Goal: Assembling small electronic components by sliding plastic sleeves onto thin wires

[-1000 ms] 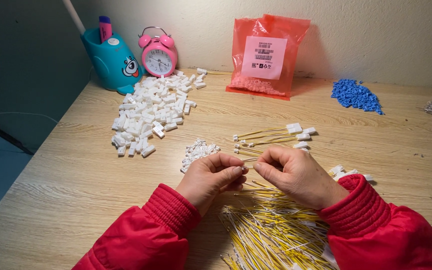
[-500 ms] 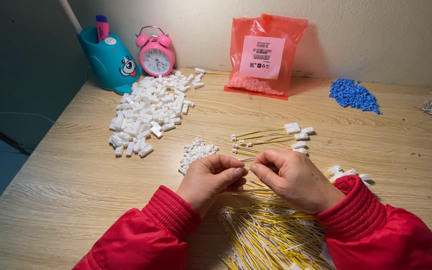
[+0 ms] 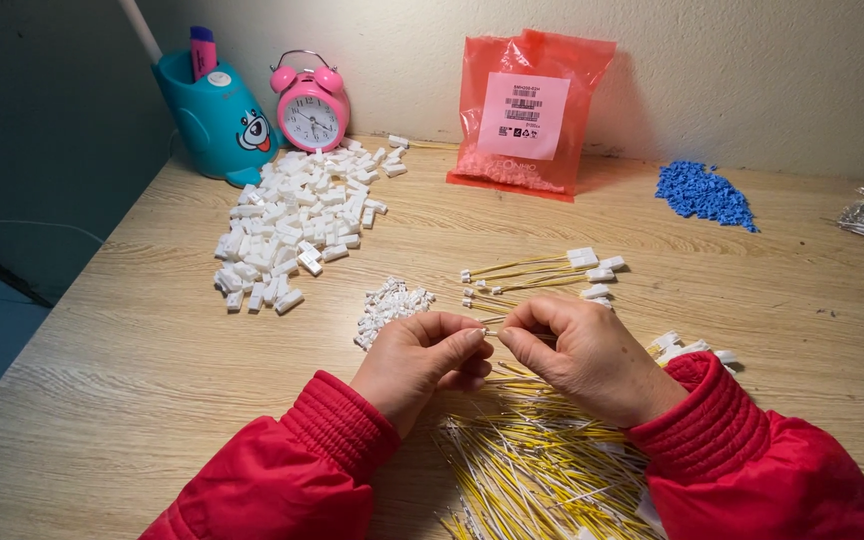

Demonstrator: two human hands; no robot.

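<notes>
Wooden table (image 3: 152,380): light grain, bearing all that follows; we take the meeting point of our hands as clock centre.

Red plastic bag (image 3: 534,110): at 12 o'clock, propped against the wall, pale label on its face.

Pile of large white connector housings (image 3: 297,225): at 10 o'clock, spread loosely.

Teal pen holder (image 3: 214,115): at 11 o'clock, far corner, with a pink alarm clock (image 3: 310,110) just beside it.

Heap of yellow wires (image 3: 542,460): at 6 o'clock, under and between our wrists.

Our left hand (image 3: 422,360): fingers curled, thumb and forefinger pinched on something small; we cannot tell what.

Our right hand (image 3: 587,355): fingers curled, tips pinched on one thin yellow wire (image 3: 497,331), which spans the short gap to the left fingertips.

Blue pieces (image 3: 702,195): small heap at 2 o'clock, well apart.

Finished wire leads (image 3: 542,272): at 12 o'clock, near, white plugs on their ends.

Small white housings (image 3: 387,305): little heap at 10 o'clock, just beside our left hand.
</notes>
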